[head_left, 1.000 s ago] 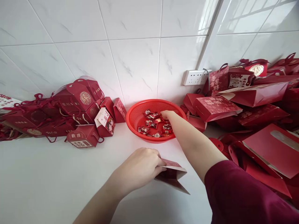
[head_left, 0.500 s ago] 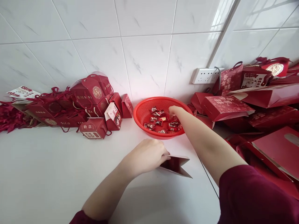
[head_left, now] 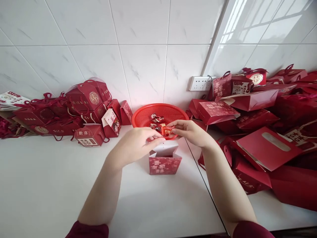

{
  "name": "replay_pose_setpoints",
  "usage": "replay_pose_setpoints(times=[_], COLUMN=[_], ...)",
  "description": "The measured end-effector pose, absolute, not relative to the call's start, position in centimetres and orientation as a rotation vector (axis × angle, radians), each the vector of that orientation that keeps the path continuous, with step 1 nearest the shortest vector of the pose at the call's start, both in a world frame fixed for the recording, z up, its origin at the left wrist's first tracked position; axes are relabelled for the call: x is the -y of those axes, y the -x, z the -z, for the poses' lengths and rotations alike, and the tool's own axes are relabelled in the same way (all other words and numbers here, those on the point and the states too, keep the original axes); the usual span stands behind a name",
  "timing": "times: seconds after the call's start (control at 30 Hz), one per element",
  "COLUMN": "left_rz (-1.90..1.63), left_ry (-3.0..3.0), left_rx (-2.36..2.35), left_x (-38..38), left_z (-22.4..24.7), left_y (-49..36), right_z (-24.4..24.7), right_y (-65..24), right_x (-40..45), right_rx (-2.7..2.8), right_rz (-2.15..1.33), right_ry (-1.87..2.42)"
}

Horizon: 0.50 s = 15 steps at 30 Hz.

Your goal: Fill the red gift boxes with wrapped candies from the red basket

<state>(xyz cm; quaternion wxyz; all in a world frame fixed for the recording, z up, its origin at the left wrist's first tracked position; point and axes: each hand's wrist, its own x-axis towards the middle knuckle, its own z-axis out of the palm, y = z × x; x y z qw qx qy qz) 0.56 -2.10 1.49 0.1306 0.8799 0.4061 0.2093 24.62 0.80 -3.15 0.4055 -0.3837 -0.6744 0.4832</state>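
Observation:
My right hand [head_left: 192,132] pinches a small red wrapped candy [head_left: 166,131] above the paper box. Just left of the candy is my left hand [head_left: 138,143], thumb and fingers apart; whether a fingertip touches the wrapper I cannot tell. Below both hands a red gift box [head_left: 165,166] with pale lettering stands upright on the white table, its top flaps spread and its mouth open. Right behind it sits a red plastic basket [head_left: 170,112] with several wrapped candies [head_left: 156,118] in it, partly hidden by my hands.
Red gift boxes [head_left: 86,99] are stacked on the left against the tiled wall. A large heap of red boxes [head_left: 267,148] covers the right side. A white power strip [head_left: 200,83] is on the wall. A dark seam [head_left: 201,175] runs across the white table [head_left: 59,185].
My right hand has come out of the basket with a candy. My left hand has let go of the gift box, which now stands upright, and has moved up beside the candy.

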Motion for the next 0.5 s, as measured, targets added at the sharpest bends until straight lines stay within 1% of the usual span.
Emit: replay_pose_setpoints(times=[0.07,0.17,0.3,0.4,0.5], left_rz=[-0.781,-1.016,-1.127,-1.240,-1.351], left_ry=[-2.501,-2.494,-2.552,-2.598,-2.646], left_rx=[-1.196,-1.187,-1.095,-0.901,-0.772], left_x=[2.7,3.4,3.4,3.1,2.8], left_z=[-2.3,-2.4,-1.5,-0.7,-0.1], left_y=[-0.7,-1.3,-2.2,-2.4,-2.2], right_z=[2.6,1.7,1.3,1.3,1.5], right_y=[-25.0,-24.9,-24.4,-24.2,-24.1], right_x=[0.8,2.4,3.8,4.3,4.6], right_rx=[1.635,1.576,1.601,1.655,1.743], right_rz=[-1.303,-1.326,-1.274,-1.178,-1.010], right_ry=[0.882,0.756,0.637,0.663,0.792])
